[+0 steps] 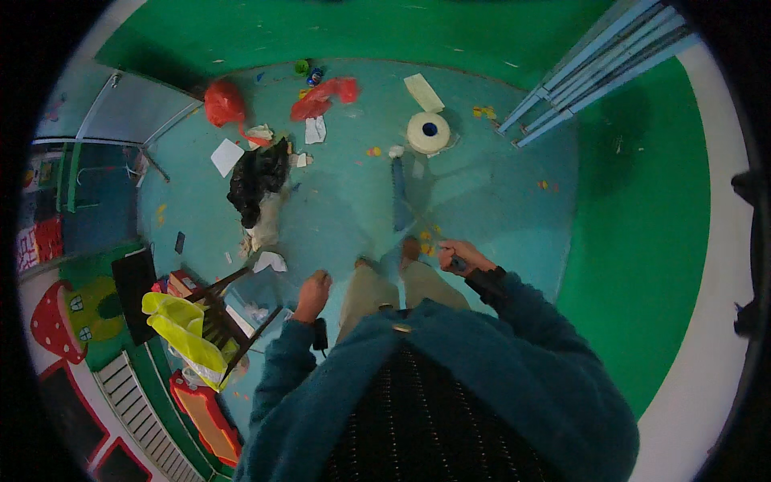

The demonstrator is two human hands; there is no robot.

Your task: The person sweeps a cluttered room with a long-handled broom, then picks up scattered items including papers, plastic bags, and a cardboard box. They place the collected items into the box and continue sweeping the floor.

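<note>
My right hand [464, 257] is closed around the dark grip end of a long thin stick. The stick runs forward to a long, narrow blue head on the floor, so it looks like a broom [399, 193]. A small white clump [396, 151] lies at the far tip of the blue head. Small yellow-orange scraps [427, 243] are scattered by my right shoe, close to the stick. My left hand [313, 296] hangs beside my left leg with its fingers curled in, and nothing shows in it.
Ahead lie a white roll [418, 143], red plastic bags [225, 103] and a black plastic bag [259, 181]. A chair [217, 309] with a yellow vest [183, 331] stands on the left. Light-blue metal poles [554, 100] lean at the far right by the green wall [642, 209].
</note>
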